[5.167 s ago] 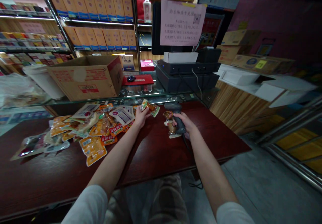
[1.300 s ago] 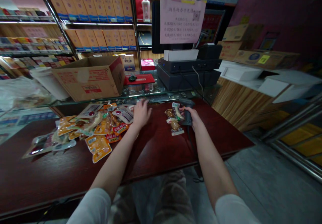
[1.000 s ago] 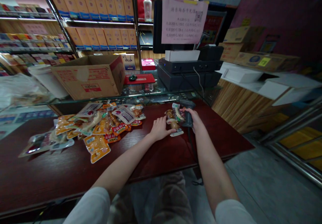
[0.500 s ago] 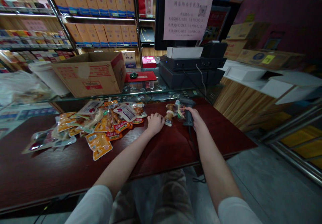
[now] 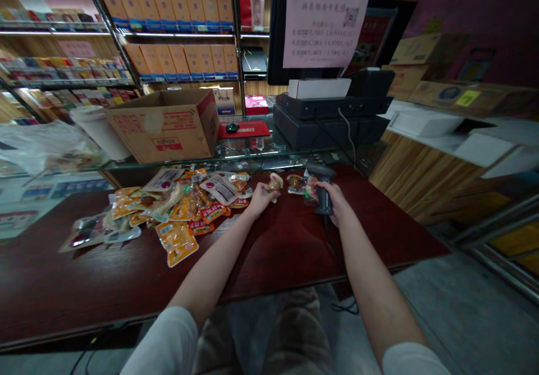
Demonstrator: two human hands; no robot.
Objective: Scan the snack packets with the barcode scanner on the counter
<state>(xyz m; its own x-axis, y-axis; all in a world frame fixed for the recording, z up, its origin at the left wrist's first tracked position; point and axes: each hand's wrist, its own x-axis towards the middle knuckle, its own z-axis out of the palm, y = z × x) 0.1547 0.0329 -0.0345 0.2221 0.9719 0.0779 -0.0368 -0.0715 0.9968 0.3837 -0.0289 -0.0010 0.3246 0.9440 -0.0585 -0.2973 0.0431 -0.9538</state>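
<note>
My right hand (image 5: 337, 200) is wrapped round the grip of a dark barcode scanner (image 5: 323, 195), whose cable runs down over the table edge. In my left hand (image 5: 260, 200) is a small clear packet of brown food (image 5: 275, 183), pinched by its near side. Another brown food packet (image 5: 295, 183) lies on the dark red table between the hands. Beside the scanner sits a packet with coloured print (image 5: 310, 188), partly hidden by it. To the left of my left hand spreads a pile of vacuum-packed snacks (image 5: 189, 201), with an orange packet (image 5: 177, 243) at its near edge.
Behind the table runs a glass counter (image 5: 248, 163). On it stand an open cardboard box (image 5: 168, 122), a white bucket (image 5: 101, 133), a mouse on a red mat (image 5: 244, 130) and a till with a monitor (image 5: 332, 117). Boxes fill the shelves behind.
My left hand has taken hold of a brown packet and lifted it slightly, apart from the other one. My right hand still holds the scanner. The whole view has shifted a little.
</note>
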